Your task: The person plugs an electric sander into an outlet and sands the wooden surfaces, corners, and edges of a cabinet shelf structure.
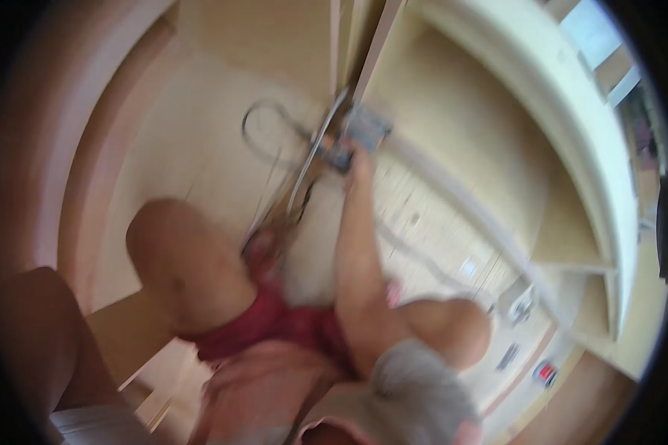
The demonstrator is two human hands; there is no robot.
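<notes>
My right arm reaches forward, and my right hand (358, 159) is closed on a blurred power tool (340, 154) with dark and orange parts. Against the hand sits a grey boxy part (367, 127), perhaps belonging to the tool. A thin dark cable (254, 111) loops out to the left. A pale, thin rod or hose (312, 148) slants past the tool near the upright panel edges. At the left edge a bent bare limb shows beside a light sleeve; no left hand can be made out there. A reddish smeared shape by the left knee could be a hand or a foot.
Pale wooden panels (245, 44) enclose the space, with a curved rim (571, 96) and compartments on the right. Bent knees and red shorts (274, 326) fill the lower middle. A small red item (545, 373) and a dark strip (508, 357) lie lower right.
</notes>
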